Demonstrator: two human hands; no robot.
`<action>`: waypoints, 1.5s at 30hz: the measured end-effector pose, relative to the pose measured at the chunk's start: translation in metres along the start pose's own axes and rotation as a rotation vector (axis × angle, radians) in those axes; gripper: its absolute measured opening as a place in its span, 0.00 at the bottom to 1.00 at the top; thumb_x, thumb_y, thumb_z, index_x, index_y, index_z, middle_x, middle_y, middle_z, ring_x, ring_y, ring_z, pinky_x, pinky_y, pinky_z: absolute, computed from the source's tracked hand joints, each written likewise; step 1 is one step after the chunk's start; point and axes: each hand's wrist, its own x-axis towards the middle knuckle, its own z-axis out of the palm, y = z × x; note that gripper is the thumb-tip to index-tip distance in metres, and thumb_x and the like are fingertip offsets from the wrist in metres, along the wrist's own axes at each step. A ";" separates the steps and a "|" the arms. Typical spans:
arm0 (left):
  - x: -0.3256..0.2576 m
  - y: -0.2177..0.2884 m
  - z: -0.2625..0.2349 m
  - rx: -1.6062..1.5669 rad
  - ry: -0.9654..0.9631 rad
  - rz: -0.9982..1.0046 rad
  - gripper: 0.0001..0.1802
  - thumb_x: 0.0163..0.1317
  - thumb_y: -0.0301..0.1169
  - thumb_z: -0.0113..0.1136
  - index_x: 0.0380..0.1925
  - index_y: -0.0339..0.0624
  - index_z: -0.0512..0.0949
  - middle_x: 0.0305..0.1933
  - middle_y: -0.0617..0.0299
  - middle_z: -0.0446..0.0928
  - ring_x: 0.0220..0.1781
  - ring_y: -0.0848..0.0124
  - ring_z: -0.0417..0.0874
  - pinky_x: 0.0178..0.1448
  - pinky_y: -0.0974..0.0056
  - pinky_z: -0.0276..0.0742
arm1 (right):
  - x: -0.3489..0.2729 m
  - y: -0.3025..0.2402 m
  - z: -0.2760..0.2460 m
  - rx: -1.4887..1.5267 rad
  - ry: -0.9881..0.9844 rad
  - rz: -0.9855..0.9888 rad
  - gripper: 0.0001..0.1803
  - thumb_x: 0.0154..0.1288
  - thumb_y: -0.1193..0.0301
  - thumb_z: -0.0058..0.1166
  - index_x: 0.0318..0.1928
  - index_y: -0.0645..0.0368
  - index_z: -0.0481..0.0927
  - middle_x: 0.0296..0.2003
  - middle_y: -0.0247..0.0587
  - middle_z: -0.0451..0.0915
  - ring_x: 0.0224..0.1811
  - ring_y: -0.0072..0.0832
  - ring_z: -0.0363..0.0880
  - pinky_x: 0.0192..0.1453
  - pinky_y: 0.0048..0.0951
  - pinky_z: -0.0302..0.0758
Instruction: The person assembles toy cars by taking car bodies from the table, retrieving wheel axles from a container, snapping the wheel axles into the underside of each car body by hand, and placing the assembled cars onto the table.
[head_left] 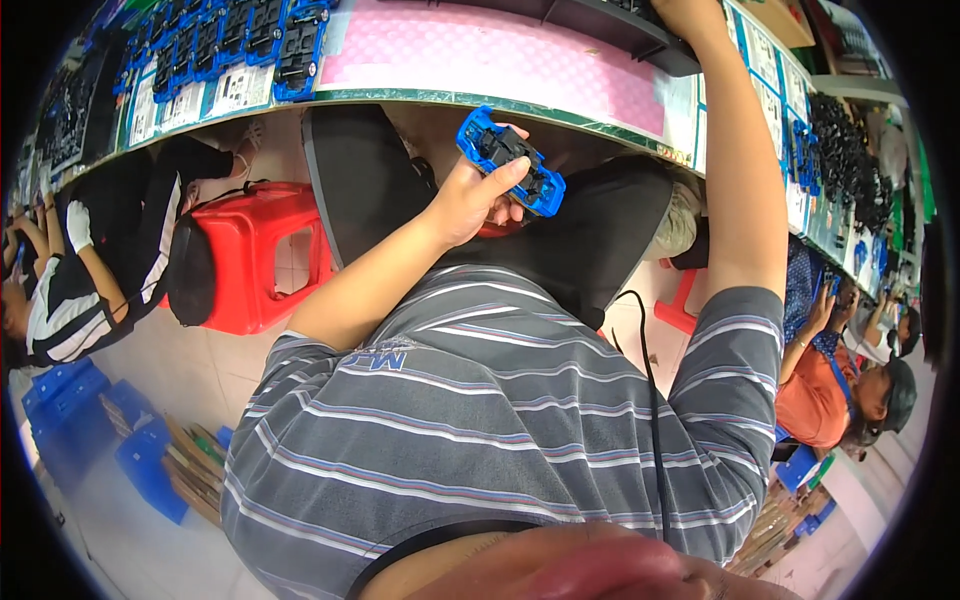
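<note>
My left hand is closed around a blue and black plastic part that looks like a toy car chassis. It is tilted above my lap, just short of the table's edge, with my thumb across its black middle. My right arm stretches far forward over the table. At the top rim of the picture, my right hand is at a long black tray. The fingers of that hand are mostly cut off or hidden, so what they touch cannot be seen.
Rows of similar blue and black parts lie at the table's far left. A pink mat covers the middle. Black pieces are heaped at the right. A red stool stands at left; other people sit on both sides.
</note>
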 end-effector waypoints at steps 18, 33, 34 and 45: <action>0.030 0.016 0.002 0.042 -0.092 0.076 0.28 0.72 0.38 0.56 0.66 0.43 0.60 0.43 0.54 0.80 0.29 0.70 0.82 0.27 0.71 0.75 | -0.197 -0.075 -0.012 1.226 0.075 -0.127 0.07 0.68 0.78 0.58 0.44 0.64 0.77 0.60 0.48 0.73 0.58 0.31 0.76 0.61 0.30 0.74; 0.029 0.015 0.010 0.003 -0.040 0.180 0.30 0.67 0.37 0.64 0.62 0.39 0.62 0.35 0.61 0.78 0.25 0.77 0.80 0.28 0.72 0.76 | -0.222 -0.105 -0.020 0.886 -0.125 -0.161 0.22 0.53 0.71 0.72 0.44 0.63 0.74 0.45 0.45 0.78 0.44 0.39 0.79 0.47 0.34 0.76; 0.030 0.014 0.009 0.020 -0.036 0.202 0.30 0.67 0.37 0.64 0.62 0.39 0.62 0.35 0.61 0.79 0.25 0.77 0.80 0.27 0.73 0.76 | -0.222 -0.105 -0.020 0.887 -0.128 -0.165 0.22 0.53 0.71 0.72 0.44 0.63 0.74 0.45 0.45 0.78 0.44 0.39 0.79 0.47 0.34 0.76; 0.021 0.025 0.003 -0.007 -0.064 0.220 0.28 0.68 0.34 0.61 0.64 0.42 0.61 0.41 0.58 0.78 0.27 0.73 0.82 0.27 0.72 0.76 | -0.166 -0.081 -0.037 0.927 0.056 -0.218 0.19 0.54 0.70 0.72 0.44 0.63 0.80 0.42 0.41 0.81 0.45 0.32 0.81 0.50 0.30 0.78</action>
